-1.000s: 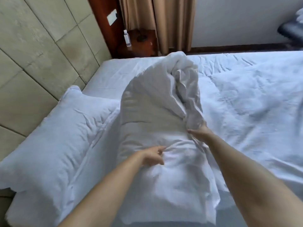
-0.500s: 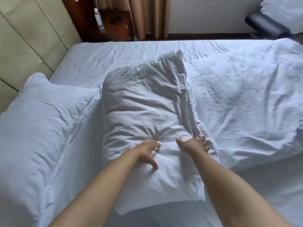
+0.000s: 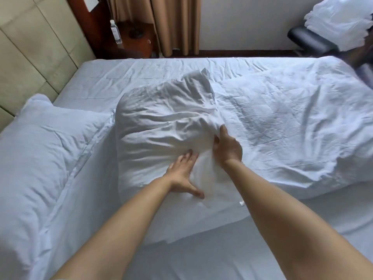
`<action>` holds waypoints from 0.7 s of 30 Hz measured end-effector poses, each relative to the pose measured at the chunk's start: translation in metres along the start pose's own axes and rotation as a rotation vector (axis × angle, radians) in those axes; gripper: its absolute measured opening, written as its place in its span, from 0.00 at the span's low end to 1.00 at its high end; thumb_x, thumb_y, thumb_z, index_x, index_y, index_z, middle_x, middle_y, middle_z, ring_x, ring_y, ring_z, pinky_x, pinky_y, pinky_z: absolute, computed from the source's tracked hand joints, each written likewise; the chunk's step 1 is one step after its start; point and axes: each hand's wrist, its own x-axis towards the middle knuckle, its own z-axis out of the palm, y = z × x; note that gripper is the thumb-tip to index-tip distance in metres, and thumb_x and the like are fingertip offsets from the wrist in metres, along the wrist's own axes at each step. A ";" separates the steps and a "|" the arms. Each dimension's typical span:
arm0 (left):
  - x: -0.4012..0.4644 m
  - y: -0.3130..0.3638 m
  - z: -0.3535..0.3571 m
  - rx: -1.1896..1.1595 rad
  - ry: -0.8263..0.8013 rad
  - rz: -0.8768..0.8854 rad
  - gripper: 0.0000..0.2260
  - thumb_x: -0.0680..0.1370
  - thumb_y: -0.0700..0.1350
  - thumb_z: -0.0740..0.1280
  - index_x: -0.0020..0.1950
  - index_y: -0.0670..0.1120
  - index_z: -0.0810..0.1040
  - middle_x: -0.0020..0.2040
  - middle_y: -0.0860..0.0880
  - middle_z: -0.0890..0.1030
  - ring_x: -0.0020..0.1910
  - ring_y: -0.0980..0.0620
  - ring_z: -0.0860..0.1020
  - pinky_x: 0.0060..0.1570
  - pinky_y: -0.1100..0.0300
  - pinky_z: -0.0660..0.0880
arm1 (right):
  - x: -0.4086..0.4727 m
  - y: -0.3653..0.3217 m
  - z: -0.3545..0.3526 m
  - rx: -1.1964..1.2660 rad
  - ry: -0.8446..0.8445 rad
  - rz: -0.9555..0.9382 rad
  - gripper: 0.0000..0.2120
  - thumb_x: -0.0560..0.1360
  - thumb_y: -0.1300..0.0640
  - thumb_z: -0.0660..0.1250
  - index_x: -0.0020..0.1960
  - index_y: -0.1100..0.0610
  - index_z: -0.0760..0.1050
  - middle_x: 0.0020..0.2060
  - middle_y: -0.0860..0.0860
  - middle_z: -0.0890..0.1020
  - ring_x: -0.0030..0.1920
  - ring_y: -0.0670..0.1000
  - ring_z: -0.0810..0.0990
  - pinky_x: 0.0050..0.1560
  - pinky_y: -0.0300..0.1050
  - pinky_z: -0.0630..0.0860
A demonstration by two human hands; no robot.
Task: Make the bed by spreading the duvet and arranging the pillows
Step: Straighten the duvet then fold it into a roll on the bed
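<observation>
Mid-bed we have the second pillow (image 3: 161, 142) lying long axis toward the far edge — our left hand (image 3: 182, 174) presses it flat, fingers straight, while our right hand (image 3: 228, 147) grips its right side, against the duvet (image 3: 292, 128).

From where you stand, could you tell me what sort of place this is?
Probably a hotel bedroom: a padded headboard, a water bottle on a wooden nightstand, and folded white linen stacked on a chair.
</observation>
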 end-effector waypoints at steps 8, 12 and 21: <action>-0.005 0.043 0.079 0.236 -0.261 -0.243 0.58 0.62 0.61 0.77 0.77 0.56 0.39 0.78 0.50 0.36 0.76 0.49 0.35 0.73 0.40 0.37 | 0.000 0.127 0.029 -0.042 -0.638 0.162 0.38 0.70 0.40 0.68 0.74 0.50 0.57 0.67 0.60 0.70 0.67 0.60 0.69 0.63 0.51 0.68; -0.014 0.033 0.103 0.305 -0.212 -0.313 0.57 0.64 0.56 0.77 0.77 0.54 0.38 0.78 0.50 0.35 0.76 0.50 0.35 0.72 0.44 0.37 | -0.018 0.137 0.061 0.172 -0.738 0.218 0.53 0.66 0.35 0.71 0.77 0.44 0.41 0.71 0.60 0.55 0.73 0.61 0.58 0.72 0.52 0.58; -0.052 0.025 0.113 0.404 -0.066 -0.488 0.58 0.65 0.59 0.75 0.75 0.54 0.30 0.76 0.47 0.32 0.76 0.45 0.35 0.71 0.39 0.38 | -0.032 0.074 0.072 0.667 -0.842 0.308 0.25 0.68 0.61 0.72 0.63 0.61 0.71 0.42 0.55 0.79 0.31 0.47 0.75 0.28 0.38 0.72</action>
